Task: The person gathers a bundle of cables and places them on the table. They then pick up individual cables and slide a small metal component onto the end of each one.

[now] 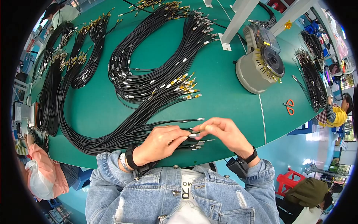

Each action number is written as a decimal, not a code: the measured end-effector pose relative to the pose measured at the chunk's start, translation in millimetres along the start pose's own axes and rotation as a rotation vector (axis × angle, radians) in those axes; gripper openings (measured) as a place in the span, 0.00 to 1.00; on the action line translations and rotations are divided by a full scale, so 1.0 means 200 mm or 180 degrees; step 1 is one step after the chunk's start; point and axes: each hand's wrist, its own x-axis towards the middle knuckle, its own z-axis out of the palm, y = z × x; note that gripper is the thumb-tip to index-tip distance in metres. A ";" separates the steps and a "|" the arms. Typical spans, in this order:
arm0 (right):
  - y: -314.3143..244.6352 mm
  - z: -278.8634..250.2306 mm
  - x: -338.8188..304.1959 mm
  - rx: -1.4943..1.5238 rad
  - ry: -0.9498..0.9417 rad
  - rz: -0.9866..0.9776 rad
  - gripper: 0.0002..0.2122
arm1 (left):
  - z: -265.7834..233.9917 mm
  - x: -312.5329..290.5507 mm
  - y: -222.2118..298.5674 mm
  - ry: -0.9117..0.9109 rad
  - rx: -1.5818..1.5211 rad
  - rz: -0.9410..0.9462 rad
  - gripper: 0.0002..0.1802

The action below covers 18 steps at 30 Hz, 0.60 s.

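My left hand (162, 143) pinches a black cable close to its end, between thumb and forefinger. The cable's silver metal connector (194, 135) sticks out past the fingertips. Just right of it is my right hand (227, 133), its fingers curled in and their tips drawn together beside the connector; whatever lies between them is hidden. Under and around my hands fan out loose ends of a large bundle of black cables (89, 143), which curves away to the left. Several of its other ends, with silver connectors (197, 145), lie on the green table (223, 108) near my fingers.
Another looped cable bundle (123, 80) lies farther back, and more bundles (50, 100) are at the left. A grey machine with a round black top (257, 71) stands at the back right, near orange-handled scissors (289, 107). A metal post (238, 22) rises behind. Co-workers sit at both sides.
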 end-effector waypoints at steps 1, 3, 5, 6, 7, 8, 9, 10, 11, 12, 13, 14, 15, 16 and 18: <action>-0.01 -0.01 -0.01 0.0111 0.0131 -0.0016 0.08 | 0.00 0.00 0.00 0.0070 -0.0006 -0.0047 0.08; 0.00 0.00 -0.01 -0.0084 0.0114 -0.0042 0.09 | 0.01 0.00 0.01 0.0053 0.0003 -0.0089 0.08; 0.01 0.01 -0.01 -0.0476 0.0057 -0.0089 0.10 | 0.01 0.00 0.01 0.0033 0.0033 -0.0183 0.07; 0.02 0.03 -0.01 -0.0472 0.0058 -0.0092 0.10 | 0.01 0.00 0.02 0.0028 0.0036 -0.0182 0.07; 0.04 0.06 -0.01 -0.0773 0.0118 -0.0262 0.10 | 0.02 0.00 0.02 0.0030 0.0010 -0.0227 0.06; 0.05 0.09 0.00 -0.1073 0.0177 -0.0433 0.09 | 0.02 0.00 0.02 0.0033 -0.0016 -0.0271 0.06; 0.06 0.10 0.00 -0.1375 0.0238 -0.0604 0.09 | 0.03 0.00 0.02 0.0036 -0.0042 -0.0314 0.05; 0.06 0.10 0.01 -0.1374 0.0241 -0.0607 0.09 | 0.03 0.00 0.02 0.0033 -0.0040 -0.0311 0.05; 0.07 0.11 0.01 -0.1579 0.0257 -0.0735 0.09 | 0.03 -0.01 0.02 0.0046 -0.0057 -0.0308 0.04; 0.07 0.11 0.02 -0.1785 0.0275 -0.0865 0.09 | 0.04 -0.02 0.01 0.0059 -0.0074 -0.0304 0.03; 0.07 0.11 0.02 -0.1991 0.0294 -0.0994 0.08 | 0.04 -0.02 0.01 0.0072 -0.0092 -0.0299 0.02; 0.07 0.11 0.02 -0.1991 0.0292 -0.0996 0.08 | 0.04 -0.02 0.01 0.0073 -0.0090 -0.0299 0.02; 0.06 0.11 0.02 -0.2030 0.0283 -0.1042 0.08 | 0.04 -0.02 0.01 0.0078 -0.0109 -0.0296 0.02; 0.06 0.12 0.02 -0.2070 0.0272 -0.1087 0.08 | 0.04 -0.02 0.01 0.0085 -0.0129 -0.0296 0.02; 0.05 0.11 0.02 -0.2110 0.0258 -0.1130 0.08 | 0.05 -0.02 0.00 0.0095 -0.0149 -0.0296 0.02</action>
